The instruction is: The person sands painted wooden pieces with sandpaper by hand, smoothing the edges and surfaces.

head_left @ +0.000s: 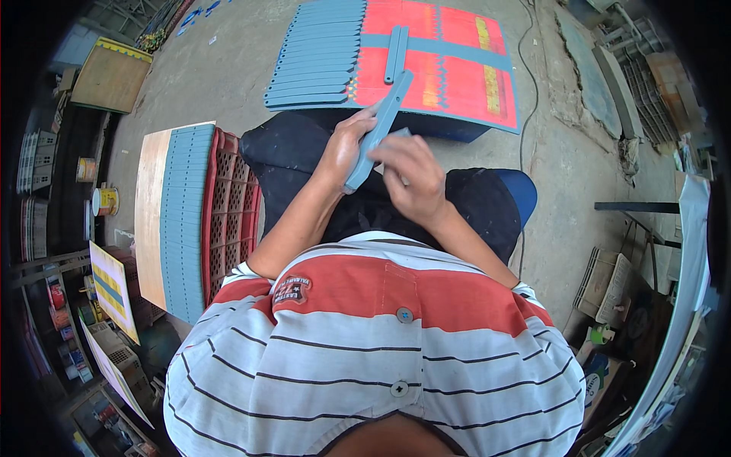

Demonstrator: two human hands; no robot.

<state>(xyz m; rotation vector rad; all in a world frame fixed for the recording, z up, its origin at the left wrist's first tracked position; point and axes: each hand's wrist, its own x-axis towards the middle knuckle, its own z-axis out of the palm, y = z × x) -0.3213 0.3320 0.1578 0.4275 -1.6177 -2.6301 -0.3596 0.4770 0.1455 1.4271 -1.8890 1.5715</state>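
Note:
My left hand is wrapped round a long grey-blue strip with a hole near its rounded far end. The strip slants up and away to the right above my lap. My right hand, smeared by motion, is closed at the strip's right side, with a small greyish piece at its fingers whose kind I cannot make out. Just beyond lies a red board with grey-blue and yellow bands. Two narrow strips rest on it, and a row of similar strips lies along its left part.
On my left, a red plastic crate stands under a wooden board that carries a row of grey-blue strips. A cable runs along the concrete floor to the right. Yellow-labelled tins stand by the left shelving.

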